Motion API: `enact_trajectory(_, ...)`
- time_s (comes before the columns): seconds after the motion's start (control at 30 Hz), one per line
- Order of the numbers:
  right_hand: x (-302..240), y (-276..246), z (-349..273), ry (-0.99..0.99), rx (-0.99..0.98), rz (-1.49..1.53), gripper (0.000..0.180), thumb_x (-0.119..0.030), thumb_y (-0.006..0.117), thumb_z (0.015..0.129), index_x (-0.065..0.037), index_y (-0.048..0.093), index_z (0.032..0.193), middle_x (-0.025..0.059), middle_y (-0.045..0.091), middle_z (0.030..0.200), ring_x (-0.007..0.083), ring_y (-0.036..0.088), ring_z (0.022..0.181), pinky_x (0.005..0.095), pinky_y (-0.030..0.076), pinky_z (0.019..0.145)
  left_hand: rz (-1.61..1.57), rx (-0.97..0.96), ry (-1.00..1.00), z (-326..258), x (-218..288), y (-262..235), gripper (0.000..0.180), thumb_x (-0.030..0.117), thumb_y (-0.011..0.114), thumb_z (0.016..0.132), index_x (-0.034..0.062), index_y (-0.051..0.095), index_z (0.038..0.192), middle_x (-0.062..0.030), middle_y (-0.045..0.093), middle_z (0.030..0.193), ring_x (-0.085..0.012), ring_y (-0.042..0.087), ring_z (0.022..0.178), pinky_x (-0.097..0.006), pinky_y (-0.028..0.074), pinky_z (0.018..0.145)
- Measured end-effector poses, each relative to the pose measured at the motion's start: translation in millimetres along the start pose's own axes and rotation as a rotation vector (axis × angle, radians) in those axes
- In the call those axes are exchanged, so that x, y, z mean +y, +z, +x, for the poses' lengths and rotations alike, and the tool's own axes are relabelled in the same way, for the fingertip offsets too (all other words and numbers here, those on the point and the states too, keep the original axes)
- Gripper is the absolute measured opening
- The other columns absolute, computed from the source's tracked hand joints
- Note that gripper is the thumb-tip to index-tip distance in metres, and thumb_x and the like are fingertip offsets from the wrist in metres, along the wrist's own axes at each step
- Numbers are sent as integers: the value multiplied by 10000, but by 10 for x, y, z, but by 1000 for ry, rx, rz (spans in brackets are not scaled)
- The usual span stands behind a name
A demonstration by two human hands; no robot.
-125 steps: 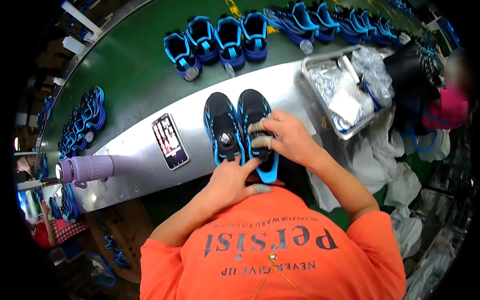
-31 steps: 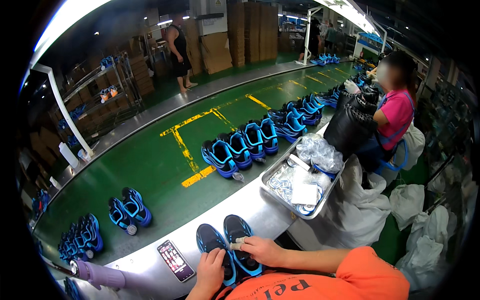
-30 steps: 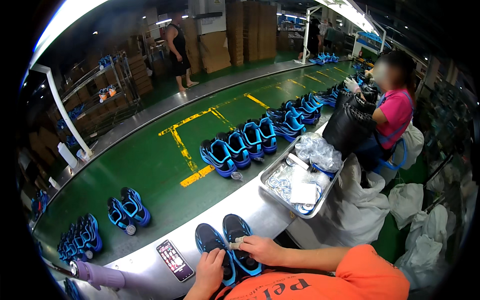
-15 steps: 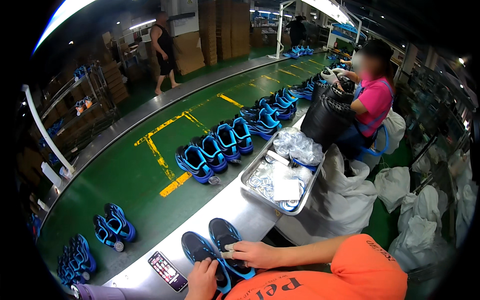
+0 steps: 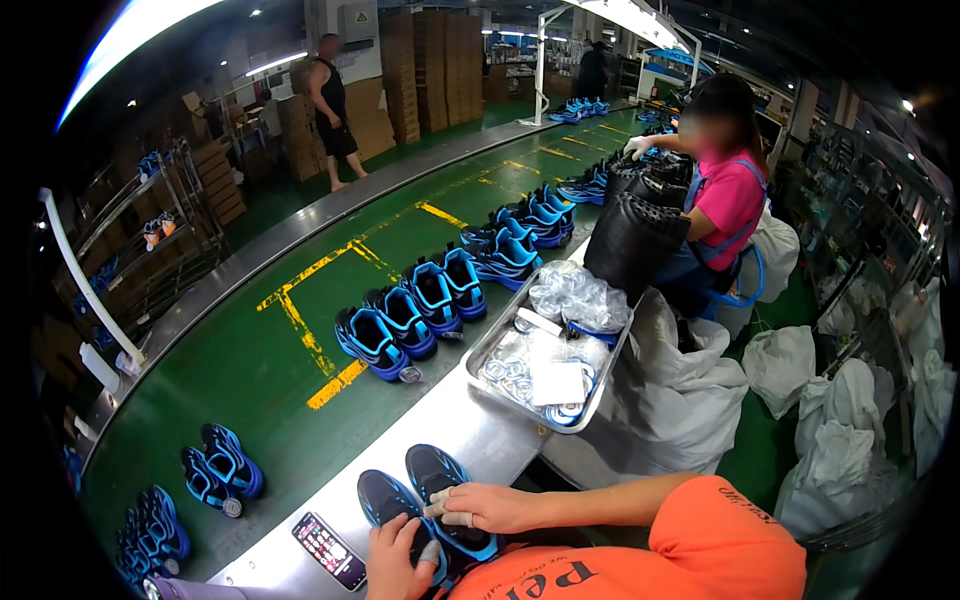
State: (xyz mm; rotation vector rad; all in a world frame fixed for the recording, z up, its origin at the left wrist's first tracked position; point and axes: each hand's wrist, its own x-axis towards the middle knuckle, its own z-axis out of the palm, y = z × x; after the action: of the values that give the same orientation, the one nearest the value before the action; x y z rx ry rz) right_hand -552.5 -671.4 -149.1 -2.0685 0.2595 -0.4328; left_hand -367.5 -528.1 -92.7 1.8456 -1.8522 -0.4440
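Observation:
A pair of black sneakers with blue trim lies on the metal ledge in front of me, toes pointing away: a left sneaker (image 5: 381,494) and a right sneaker (image 5: 437,466). Curled over the upper of the left sneaker is my left hand (image 5: 398,562), with a pale cover on one finger. My right hand (image 5: 487,507) reaches in from the right, its fingers bent and pressed on the right sneaker near the gap between the two; pale covers wrap some fingertips. Beside my left hand lies a phone (image 5: 328,551) with its screen lit. The shoes' heel ends are partly hidden by my hands.
A metal tray (image 5: 473,372) holds clear plastic bags and round tags. Rows of blue sneakers (image 5: 432,299) line the green belt (image 5: 250,370). A co-worker in pink (image 5: 722,205) sits beyond black stacked pieces (image 5: 630,240). White sacks (image 5: 665,400) stand right.
My left hand has shifted on the left sneaker, showing its covered finger. My right hand stays on the right one. The co-worker's gloved hands have moved apart. The view has shifted slightly.

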Motion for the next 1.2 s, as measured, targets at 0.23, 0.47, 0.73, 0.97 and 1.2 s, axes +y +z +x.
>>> enact_trajectory(0.23,-71,-166,97,-36,-40,-362,225,-142,644,870,-72,659,1084,130,555,991,312,546,950,395,497,790,-34,109,-165,138,-143,107,215,35,729,737,58,716,950,-127,631,933,-323,605,877,-407,491,778)
enact_trajectory(0.47,-11,-343,207,67,-146,-429,276,-246,722,815,-62,652,1008,128,577,933,337,608,918,431,497,756,-144,0,-287,207,-77,116,221,59,690,766,49,705,986,-141,618,933,-339,604,917,-407,494,801)
enact_trajectory(0.73,91,-375,166,87,-150,-366,289,-286,671,890,-140,640,1138,137,536,961,350,596,861,455,469,724,147,-48,40,340,-176,130,257,13,704,705,60,727,957,-119,607,871,-326,602,841,-402,499,732)
enact_trajectory(0.97,165,-464,177,0,-211,-156,280,-251,676,884,-185,665,1156,121,519,962,325,569,902,416,456,776,11,215,-160,274,-24,375,181,181,674,895,53,675,1022,-143,606,950,-320,606,892,-402,482,788)
enact_trajectory(1.2,-5,-549,295,157,-259,-465,273,-337,658,877,-109,649,1028,143,615,899,347,629,896,469,493,737,-246,29,-262,345,-98,238,206,35,715,738,54,716,942,-103,610,880,-264,616,793,-347,496,690)
